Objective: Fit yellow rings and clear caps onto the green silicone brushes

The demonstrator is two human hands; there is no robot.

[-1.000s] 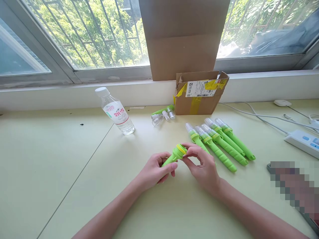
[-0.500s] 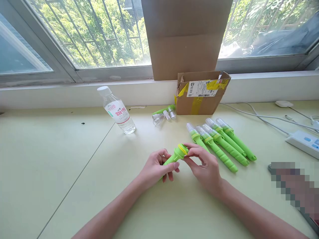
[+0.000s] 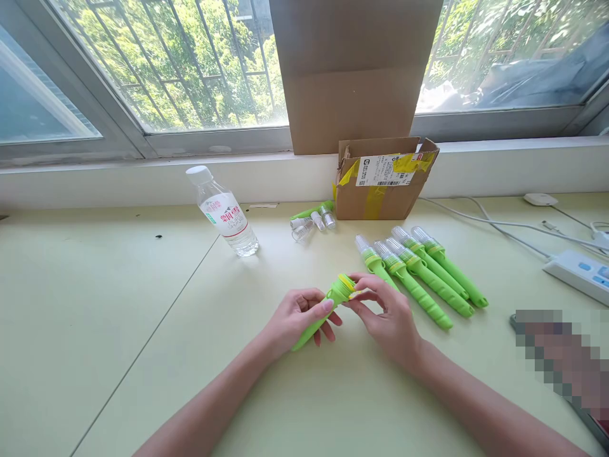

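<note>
My left hand (image 3: 304, 314) is closed around a green plastic handle (image 3: 311, 330), which tilts with its wide head up and to the right. A yellow ring (image 3: 349, 282) sits around that head. My right hand (image 3: 387, 317) pinches the ring's right side with thumb and fingers; part of the rim is hidden behind the fingertips. Just beyond my right hand lie several green sticks (image 3: 423, 285) with clear ribbed caps, side by side on the table.
A water bottle (image 3: 228, 216) stands at the left. Near the open cardboard box (image 3: 380, 190) lie small clear caps (image 3: 316, 222) and another green piece (image 3: 309, 211). A power strip (image 3: 578, 273), white cables (image 3: 504, 223) and a blurred phone-like object (image 3: 556, 362) are on the right.
The green handle has turned slightly in my left hand, and more of its lower end shows. My right fingers have shifted a little left along the yellow ring.
</note>
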